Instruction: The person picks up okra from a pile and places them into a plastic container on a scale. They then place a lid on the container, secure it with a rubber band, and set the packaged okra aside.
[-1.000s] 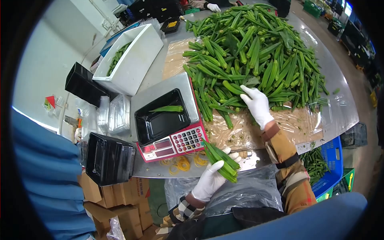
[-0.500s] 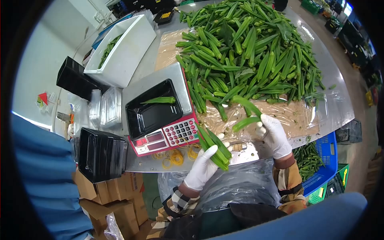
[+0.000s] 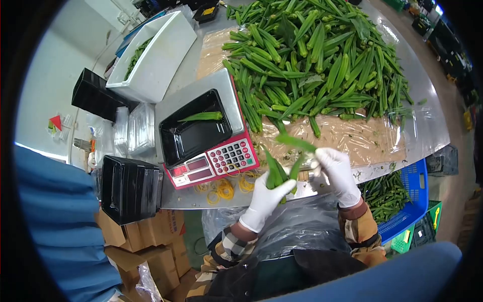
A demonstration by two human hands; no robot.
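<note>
White-gloved, my left hand (image 3: 265, 202) is closed around several okra pods (image 3: 276, 173) at the front edge of the table. Just to its right, my right hand (image 3: 338, 171), also gloved, pinches a single okra pod (image 3: 298, 143) that points left. A large heap of okra (image 3: 312, 65) lies beyond both hands on plastic-covered cardboard. Left of my hands stands a red digital scale (image 3: 254, 160) with a metal plate. On that plate rests a black tray (image 3: 193, 143) holding one okra pod (image 3: 202, 116).
Yellow rubber bands (image 3: 221, 190) lie before the scale. Stacked black trays (image 3: 128, 189) and clear plastic containers (image 3: 141, 128) stand at the left, near a white foam box (image 3: 168, 55) with okra inside. A blue crate (image 3: 417, 194) of okra sits below the table's right side.
My right hand has moved slightly left and down, and now shows one pod instead of two. Another pod stands upright at my left hand, whose bunch has tilted more upright.
</note>
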